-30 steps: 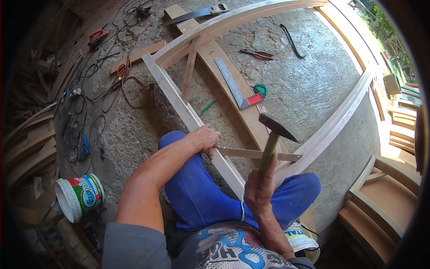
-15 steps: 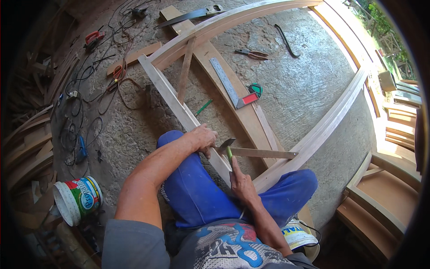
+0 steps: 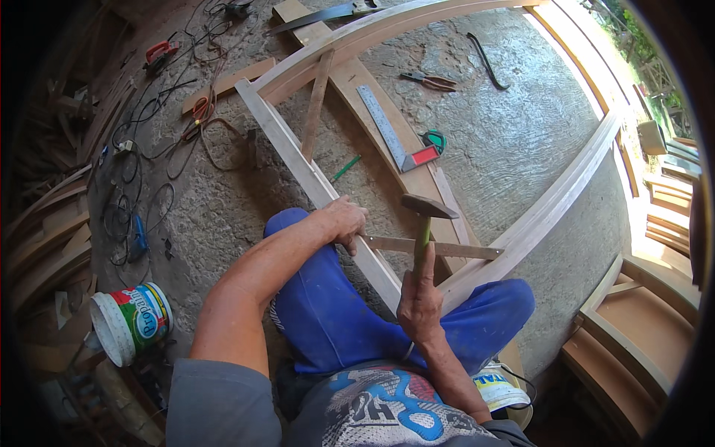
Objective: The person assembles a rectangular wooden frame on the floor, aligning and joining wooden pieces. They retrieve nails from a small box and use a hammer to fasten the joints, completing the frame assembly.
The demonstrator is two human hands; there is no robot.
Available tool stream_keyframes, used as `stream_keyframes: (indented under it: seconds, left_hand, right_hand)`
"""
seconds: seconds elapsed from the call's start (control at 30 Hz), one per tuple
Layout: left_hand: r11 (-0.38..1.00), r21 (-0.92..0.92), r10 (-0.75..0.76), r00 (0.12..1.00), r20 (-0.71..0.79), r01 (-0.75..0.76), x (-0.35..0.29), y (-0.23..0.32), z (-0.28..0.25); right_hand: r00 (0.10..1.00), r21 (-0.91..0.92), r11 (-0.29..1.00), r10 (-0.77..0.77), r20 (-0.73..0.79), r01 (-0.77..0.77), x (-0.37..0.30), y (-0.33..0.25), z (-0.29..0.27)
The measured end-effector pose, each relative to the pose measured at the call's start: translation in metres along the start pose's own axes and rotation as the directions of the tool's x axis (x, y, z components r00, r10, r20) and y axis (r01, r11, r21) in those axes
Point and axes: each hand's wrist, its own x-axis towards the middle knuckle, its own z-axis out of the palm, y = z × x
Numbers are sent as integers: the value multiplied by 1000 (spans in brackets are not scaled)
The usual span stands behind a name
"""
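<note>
My right hand (image 3: 421, 304) is closed around the green handle of a hammer (image 3: 430, 207), its dark head raised above a thin wooden brace strip (image 3: 471, 251). That strip runs across a corner of the large pale wooden frame (image 3: 287, 153), with small nail heads at its ends. My left hand (image 3: 345, 222) grips the near rail of the frame, fingers curled over it beside the strip's left end. Whether a nail is between those fingers is hidden. A second brace strip (image 3: 318, 104) crosses the frame's far left corner.
Inside the frame, a plank (image 3: 380, 104) carries a try square (image 3: 395, 138), with a tape measure (image 3: 434, 140) alongside. Also there are a green pencil (image 3: 346, 167), pliers (image 3: 428, 81) and a pry bar (image 3: 488, 63). Cables and a paint bucket (image 3: 132, 322) are left; wooden frames (image 3: 625, 335) stand right.
My right hand has lifted the hammer up and to the right, away from the strip's left end. My left hand stays on the rail. The whole view has shifted slightly.
</note>
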Motion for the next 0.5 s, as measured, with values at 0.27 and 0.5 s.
stream_keyframes:
  seconds: [0.27, 0.5]
  left_hand:
    - [1000, -8, 11, 999, -37, -11, 2, -3, 6]
    - [999, -31, 8, 999, -35, -9, 5, -6, 5]
  right_hand:
    - [996, -11, 999, 39, 75, -38, 1, 13, 6]
    - [986, -67, 996, 70, 153, -60, 11, 27, 10]
